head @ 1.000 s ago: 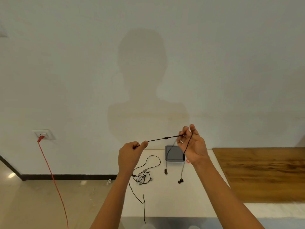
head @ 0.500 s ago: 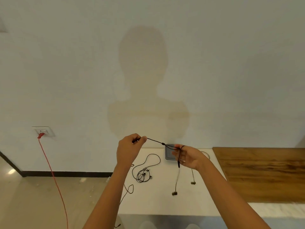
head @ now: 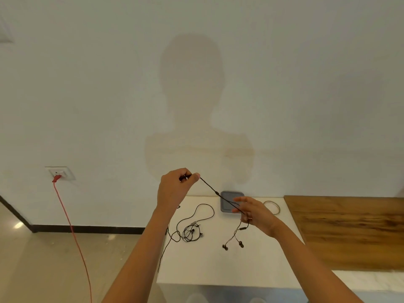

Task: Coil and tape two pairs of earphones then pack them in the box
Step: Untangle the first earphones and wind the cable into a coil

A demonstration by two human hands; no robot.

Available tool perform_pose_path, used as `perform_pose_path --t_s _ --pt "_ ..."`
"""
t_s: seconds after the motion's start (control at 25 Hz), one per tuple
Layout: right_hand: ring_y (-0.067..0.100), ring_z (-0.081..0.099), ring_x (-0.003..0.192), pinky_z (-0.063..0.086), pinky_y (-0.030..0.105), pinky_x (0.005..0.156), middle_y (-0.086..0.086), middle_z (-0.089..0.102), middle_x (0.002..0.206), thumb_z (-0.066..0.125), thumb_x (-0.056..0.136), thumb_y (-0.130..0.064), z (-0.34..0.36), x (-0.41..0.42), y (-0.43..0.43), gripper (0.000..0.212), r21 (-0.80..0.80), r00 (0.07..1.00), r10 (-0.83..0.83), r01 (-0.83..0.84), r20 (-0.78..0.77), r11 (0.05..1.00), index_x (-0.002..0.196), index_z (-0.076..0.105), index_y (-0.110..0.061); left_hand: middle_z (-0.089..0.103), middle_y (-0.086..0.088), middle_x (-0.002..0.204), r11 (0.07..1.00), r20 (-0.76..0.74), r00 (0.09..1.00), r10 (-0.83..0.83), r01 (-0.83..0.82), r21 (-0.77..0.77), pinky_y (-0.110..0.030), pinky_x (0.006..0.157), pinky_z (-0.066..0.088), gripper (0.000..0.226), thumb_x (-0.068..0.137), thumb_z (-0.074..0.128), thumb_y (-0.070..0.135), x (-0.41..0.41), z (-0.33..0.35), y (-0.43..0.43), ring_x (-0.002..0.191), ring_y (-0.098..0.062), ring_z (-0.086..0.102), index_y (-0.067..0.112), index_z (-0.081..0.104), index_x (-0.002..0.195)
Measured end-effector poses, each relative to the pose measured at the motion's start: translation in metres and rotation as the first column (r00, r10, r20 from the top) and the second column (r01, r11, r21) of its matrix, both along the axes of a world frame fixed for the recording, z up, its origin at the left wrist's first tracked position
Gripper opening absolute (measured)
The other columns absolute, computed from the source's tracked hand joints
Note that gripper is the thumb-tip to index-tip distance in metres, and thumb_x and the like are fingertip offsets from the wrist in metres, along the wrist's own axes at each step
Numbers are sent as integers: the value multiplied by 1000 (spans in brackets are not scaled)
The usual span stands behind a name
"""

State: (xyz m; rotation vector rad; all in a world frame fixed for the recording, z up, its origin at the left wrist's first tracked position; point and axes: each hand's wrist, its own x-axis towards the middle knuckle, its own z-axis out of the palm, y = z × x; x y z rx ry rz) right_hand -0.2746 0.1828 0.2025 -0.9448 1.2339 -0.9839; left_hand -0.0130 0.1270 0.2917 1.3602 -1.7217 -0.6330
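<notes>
**First pair: winding under way, nothing taped yet**

- Left hand raised, thumb and forefinger pinching the thin black earphone cable.
- The cable runs taut down to the right hand, held above the white tabletop. Its fingers are straight and slightly spread, with the cable lying across them. Whether the thumb pins it, cannot tell.
- The two small dark earbuds dangle below the right hand, just above the table.
- Judged step: wrapping the first pair round the right fingers. Next, the left hand must carry cable round those fingers turn on turn, keeping tension so the loops don't slip.
- Second black tangled pair of earphones lies on the table, untouched. A loose strand hangs over the near-left edge; whose, unclear, and it could snag.
- Grey square box sits at the table's back, partly behind the right fingers. Pale tape ring just beside it.
- Brown wooden board on the right. Red cord drops from a wall socket, well apart.
</notes>
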Motion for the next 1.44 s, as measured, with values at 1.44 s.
perform_pose_path --t_s 1.44 --pt "8 64 67 47 19 67 -4 68 68 59 90 -29 -110 28 31 28 104 762 132 -85 -634 991 71 67 -11 38 11 50 926 -26 979 201 -199 -320 -21 48 29 32 86 63 47 -20 49 10 53 -11 41 19 59 71"
